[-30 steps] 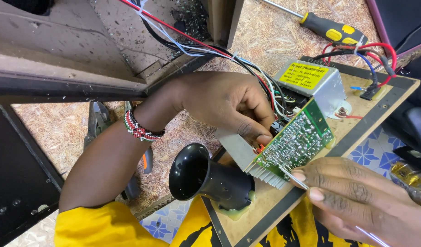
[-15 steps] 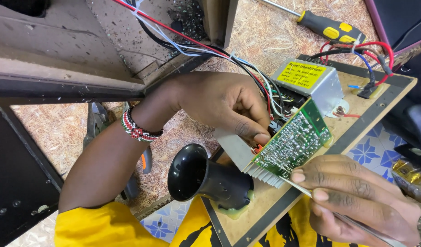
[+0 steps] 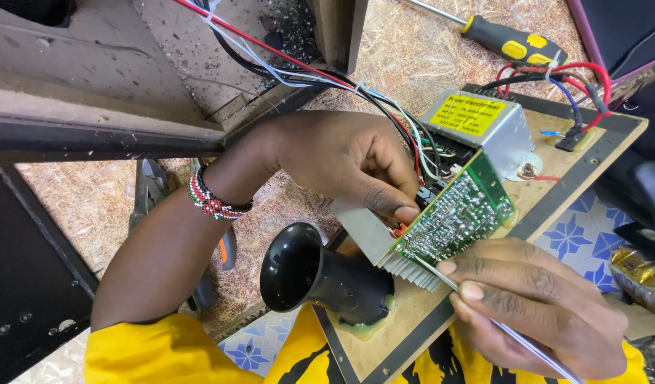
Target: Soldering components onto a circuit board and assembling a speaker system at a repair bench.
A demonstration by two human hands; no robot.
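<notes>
My left hand [image 3: 349, 167] grips a green circuit board [image 3: 455, 217] by its edge, tilting it up with the solder side toward me; a finned metal heat sink [image 3: 374, 238] hangs off its lower edge. My right hand [image 3: 534, 306] holds a thin metal tool [image 3: 498, 323] like a pen, its tip touching the board's lower edge. The board sits on a wooden panel [image 3: 598, 153] beside a grey metal transformer with a yellow label [image 3: 484, 124]. A black plastic horn tube [image 3: 317, 274] sticks out of the panel near my left wrist.
Red, black, white and blue wires [image 3: 306, 71] run from a wooden cabinet [image 3: 93, 85] to the board. A yellow-and-black screwdriver [image 3: 509, 43] lies at the top. Pliers [image 3: 153, 188] rest under my left forearm. A dark case [image 3: 619, 35] stands top right.
The view has shifted slightly. My right hand has crept a little left and up along the board's lower edge with the tool. My left hand keeps its hold.
</notes>
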